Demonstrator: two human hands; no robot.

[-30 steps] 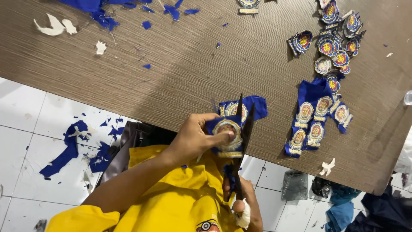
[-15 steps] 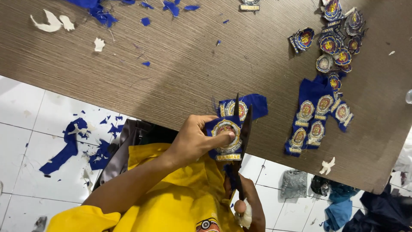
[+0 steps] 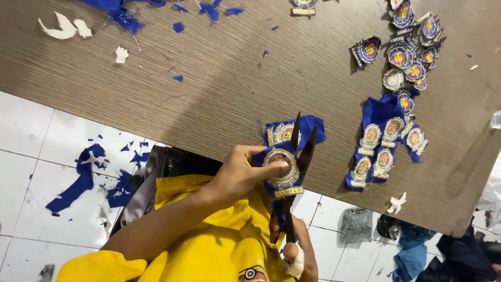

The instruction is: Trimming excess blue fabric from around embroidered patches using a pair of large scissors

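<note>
Brown wood-grain counter (image 3: 209, 94) over white tiled floor (image 3: 31, 136), blue fabric scraps (image 3: 78, 177) on both. Left hand (image 3: 237, 175) at counter edge, fingers pinching a round embroidered patch (image 3: 282, 169) w/ blue backing, thumb on its face. Right hand (image 3: 295, 245) below, bandaged finger, fingers closed round handles of black scissors (image 3: 295, 172); blades apart, straddling the patch's right side. Uncut patch strip (image 3: 383, 143) lies to the right; pile of cut patches (image 3: 409, 44) farther off, top right.
</note>
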